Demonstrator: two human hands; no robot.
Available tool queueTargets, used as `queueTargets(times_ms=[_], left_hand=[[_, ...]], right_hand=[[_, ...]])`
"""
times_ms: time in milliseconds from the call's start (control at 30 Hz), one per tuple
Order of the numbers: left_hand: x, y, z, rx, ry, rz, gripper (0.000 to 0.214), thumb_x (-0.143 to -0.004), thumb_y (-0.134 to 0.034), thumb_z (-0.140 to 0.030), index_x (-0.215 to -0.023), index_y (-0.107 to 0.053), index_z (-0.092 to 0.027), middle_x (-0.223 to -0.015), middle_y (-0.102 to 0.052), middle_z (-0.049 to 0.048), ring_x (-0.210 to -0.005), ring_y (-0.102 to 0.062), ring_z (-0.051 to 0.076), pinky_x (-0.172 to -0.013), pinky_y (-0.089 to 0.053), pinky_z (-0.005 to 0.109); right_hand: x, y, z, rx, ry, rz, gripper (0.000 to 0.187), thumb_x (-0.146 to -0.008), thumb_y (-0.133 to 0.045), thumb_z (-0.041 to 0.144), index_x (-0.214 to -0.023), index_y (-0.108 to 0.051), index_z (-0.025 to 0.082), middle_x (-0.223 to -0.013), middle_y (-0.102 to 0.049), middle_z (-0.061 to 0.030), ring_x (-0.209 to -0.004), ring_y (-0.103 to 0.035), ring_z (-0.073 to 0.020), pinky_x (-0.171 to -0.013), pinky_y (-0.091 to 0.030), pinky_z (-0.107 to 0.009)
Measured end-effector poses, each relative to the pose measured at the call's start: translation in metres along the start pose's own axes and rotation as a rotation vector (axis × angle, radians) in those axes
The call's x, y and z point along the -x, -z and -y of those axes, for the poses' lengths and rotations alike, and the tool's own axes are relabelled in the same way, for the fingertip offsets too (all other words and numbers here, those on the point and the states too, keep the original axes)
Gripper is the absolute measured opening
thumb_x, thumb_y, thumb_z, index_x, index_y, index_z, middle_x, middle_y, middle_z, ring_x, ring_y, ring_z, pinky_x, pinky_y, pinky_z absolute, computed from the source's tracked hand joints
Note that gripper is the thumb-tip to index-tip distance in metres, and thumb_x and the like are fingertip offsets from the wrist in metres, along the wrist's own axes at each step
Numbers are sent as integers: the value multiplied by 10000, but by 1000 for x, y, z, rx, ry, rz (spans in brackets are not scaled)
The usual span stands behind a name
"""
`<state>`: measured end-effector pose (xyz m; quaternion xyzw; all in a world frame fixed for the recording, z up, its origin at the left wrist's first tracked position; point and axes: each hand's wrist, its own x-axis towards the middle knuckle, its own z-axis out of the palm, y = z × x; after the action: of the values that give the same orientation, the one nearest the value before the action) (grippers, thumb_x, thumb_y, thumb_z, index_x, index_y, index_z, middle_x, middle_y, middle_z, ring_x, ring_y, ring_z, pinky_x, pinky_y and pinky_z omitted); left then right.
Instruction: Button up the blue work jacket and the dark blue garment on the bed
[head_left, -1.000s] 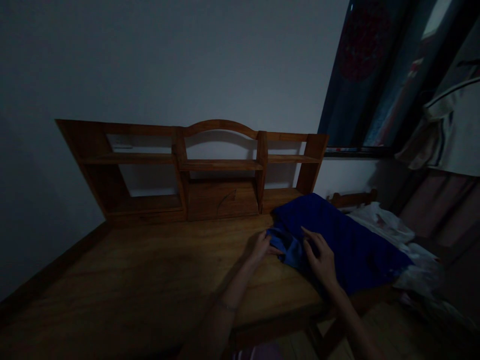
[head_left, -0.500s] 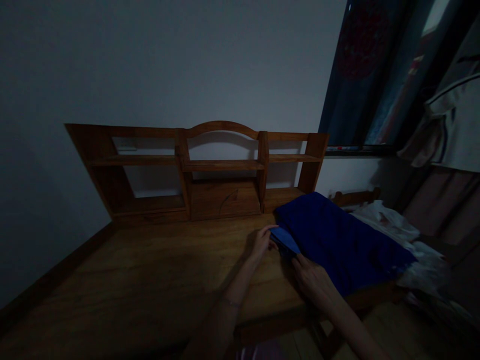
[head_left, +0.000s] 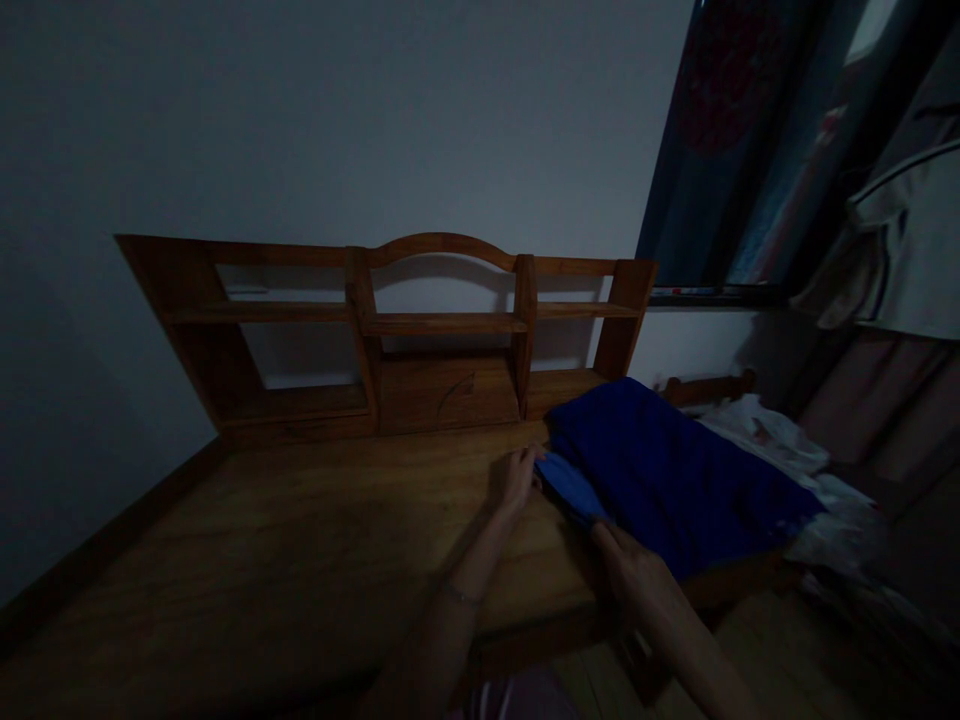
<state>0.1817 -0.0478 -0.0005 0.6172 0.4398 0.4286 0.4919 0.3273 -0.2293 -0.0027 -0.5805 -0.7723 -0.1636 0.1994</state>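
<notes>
A dark blue cloth (head_left: 675, 470) lies spread over the right end of a wooden desk (head_left: 300, 540). Along its left edge a lighter blue strip (head_left: 570, 485) is folded over. My left hand (head_left: 516, 477) pinches the far end of that strip, fingers closed on the fabric. My right hand (head_left: 626, 560) grips the near end of the same strip, close to the desk's front edge. Both hands rest low on the desktop. The room is dim and fine detail of the fingers is hard to see.
A wooden shelf unit (head_left: 420, 330) with open compartments stands along the back of the desk against the wall. White fabric (head_left: 780, 450) is heaped to the right of the desk. A dark curtain (head_left: 735, 150) and hanging clothes (head_left: 900, 240) fill the right side.
My right hand has moved from on top of the cloth back toward the desk's front edge. The bunched blue edge now lies as a flat folded strip between both hands.
</notes>
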Motion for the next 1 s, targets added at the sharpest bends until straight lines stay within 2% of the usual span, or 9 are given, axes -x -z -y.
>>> queueTargets(times_ms=[67, 133, 267, 400, 533, 633, 733, 900, 1000], left_hand=[[1, 0, -2, -56, -8, -65, 339, -786, -529, -510, -808, -646, -193, -521, -582, -10, -395, -524, 115, -405, -337, 211], [0, -1, -3, -68, -2, -92, 229, -750, -615, -417, -803, -627, -195, -590, -609, -6, -424, -552, 120, -407, -356, 209], [-2, -3, 2, -31, 19, -85, 98, -785, -574, -267, -856, -580, -199, -695, -638, 0, -470, -590, 124, -431, -406, 214], [-2, 0, 9, -121, 13, -93, 167, -744, -576, -162, -907, -577, -201, -774, -668, 13, -506, -601, 125, -489, -435, 227], [-1, 3, 12, -307, -36, -172, 196, -674, -648, -191, -866, -607, -188, -857, -675, 51, -744, -634, 174, -650, -454, 252], [1, 5, 8, -521, -81, -191, 197, -698, -629, -222, -894, -624, -205, -916, -678, 45, -858, -617, 174, -734, -441, 248], [4, 6, 0, -625, -52, -165, 223, -724, -576, -179, -937, -631, -216, -935, -688, 31, -859, -621, 154, -743, -438, 227], [8, 8, -11, -624, -31, -137, 247, -740, -531, -150, -938, -666, -210, -947, -707, 34, -877, -638, 154, -731, -446, 211], [10, 9, -10, -591, -26, -72, 254, -837, -460, -277, -928, -692, -226, -765, -716, 23, -718, -658, 142, -662, -454, 207]], right_hand=[[6, -3, 6, -50, -6, 25, 596, -696, -339, -19, -1246, -482, 158, -1152, -621, -144, -949, -653, -208, -740, -558, -287], [11, -2, 13, -91, -8, 32, 639, -699, -346, -4, -1309, -422, 171, -1189, -604, -139, -1013, -630, -211, -798, -550, -304], [15, 0, 20, -151, -25, 21, 605, -730, -357, 27, -1304, -435, 201, -1245, -569, -124, -1079, -595, -220, -865, -533, -340], [15, -1, 17, -169, -90, 0, 490, -814, -361, 79, -1272, -467, 215, -1229, -569, -108, -1070, -593, -221, -873, -530, -358], [19, -8, 10, -215, -161, -68, 367, -860, -408, 154, -1204, -516, 224, -1220, -554, -98, -1088, -568, -222, -897, -512, -366], [23, -13, 9, -258, -210, -102, 304, -879, -432, 197, -1163, -534, 229, -1188, -561, -90, -1082, -558, -224, -898, -501, -374], [24, -15, 14, -301, -236, -98, 261, -889, -444, 220, -1130, -545, 229, -1141, -577, -83, -1061, -548, -234, -894, -481, -396], [23, -14, 21, -438, -332, -126, 193, -906, -454, 269, -1054, -577, 253, -1102, -600, -51, -1059, -525, -235, -902, -445, -408], [23, -13, 20, -506, -358, -149, 188, -909, -458, 283, -1040, -589, 256, -1092, -608, -42, -1058, -523, -231, -906, -434, -403]])
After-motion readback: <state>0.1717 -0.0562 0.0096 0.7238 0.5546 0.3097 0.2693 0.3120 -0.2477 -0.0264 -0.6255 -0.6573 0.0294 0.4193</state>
